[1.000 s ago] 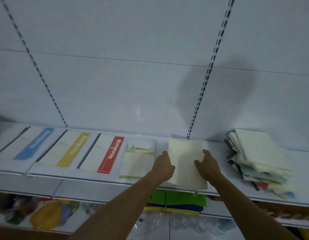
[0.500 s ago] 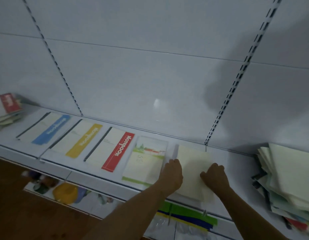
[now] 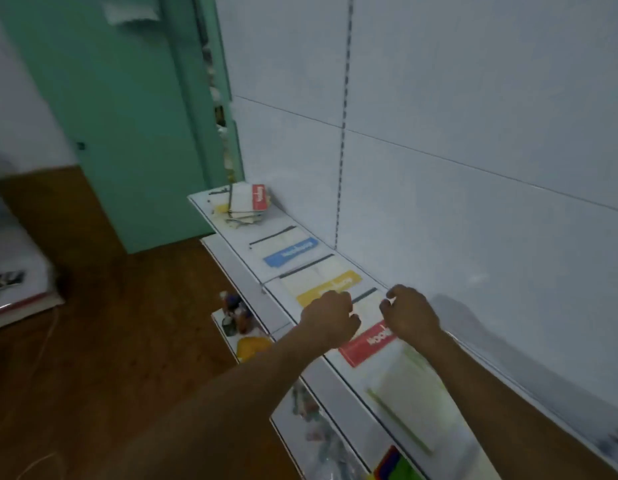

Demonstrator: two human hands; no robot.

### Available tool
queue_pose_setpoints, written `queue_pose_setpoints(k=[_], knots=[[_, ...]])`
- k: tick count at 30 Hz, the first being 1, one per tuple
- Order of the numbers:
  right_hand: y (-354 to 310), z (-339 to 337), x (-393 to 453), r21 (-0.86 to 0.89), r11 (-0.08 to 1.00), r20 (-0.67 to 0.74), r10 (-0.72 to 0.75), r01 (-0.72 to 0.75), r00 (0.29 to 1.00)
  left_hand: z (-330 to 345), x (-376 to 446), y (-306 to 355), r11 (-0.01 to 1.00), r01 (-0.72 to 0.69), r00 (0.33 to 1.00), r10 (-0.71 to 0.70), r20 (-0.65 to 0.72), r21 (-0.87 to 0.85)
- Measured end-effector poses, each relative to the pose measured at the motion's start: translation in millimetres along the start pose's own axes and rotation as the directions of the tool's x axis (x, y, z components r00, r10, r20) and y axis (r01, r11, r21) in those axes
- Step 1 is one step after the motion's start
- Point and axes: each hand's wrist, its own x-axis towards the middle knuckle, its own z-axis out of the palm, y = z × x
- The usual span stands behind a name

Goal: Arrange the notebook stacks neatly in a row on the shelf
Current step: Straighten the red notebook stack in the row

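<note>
Notebooks lie in a row on the white shelf (image 3: 300, 370): one with a blue band (image 3: 290, 253), one with a yellow band (image 3: 330, 287), one with a red band (image 3: 366, 342), then a green-edged one (image 3: 409, 393). An untidy stack (image 3: 247, 204) with a red band on top sits at the shelf's far left end. My left hand (image 3: 330, 318) and my right hand (image 3: 409, 315) hover over the red-banded notebook, fingers curled, holding nothing.
A green door (image 3: 120, 126) and brown wooden floor (image 3: 103, 341) lie to the left. A lower shelf (image 3: 231, 323) holds small colourful items. The white back panel (image 3: 474, 168) rises behind the shelf.
My view has swung left. Both hands left the pale notebook and moved left to above the red-banded one. The messy pile at the right is out of view.
</note>
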Motion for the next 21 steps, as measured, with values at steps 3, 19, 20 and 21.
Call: queue_pose_setpoints(k=[3, 19, 20, 21], knots=[[-107.6, 20.8, 31.9, 0.034, 0.98, 0.021, -0.198, 0.197, 0.98, -56.5, -12.6, -76.7, 0.991, 0.13, 0.984, -0.127, -0.124, 0.019], [-489.2, 170.1, 114.2, 0.096, 0.834, 0.181, -0.551, 0.543, 0.815, -234.8, -44.0, -400.4, 0.869, 0.487, 0.827, -0.492, -0.271, -0.092], [-500.8, 177.7, 120.4, 0.092, 0.833, 0.189, -0.552, 0.545, 0.812, -238.1, -38.4, -412.2, 0.865, 0.493, 0.825, -0.5, -0.263, -0.097], [-511.9, 185.1, 128.1, 0.088, 0.832, 0.195, -0.554, 0.548, 0.809, -240.9, -31.0, -423.6, 0.863, 0.494, 0.827, -0.503, -0.252, -0.102]])
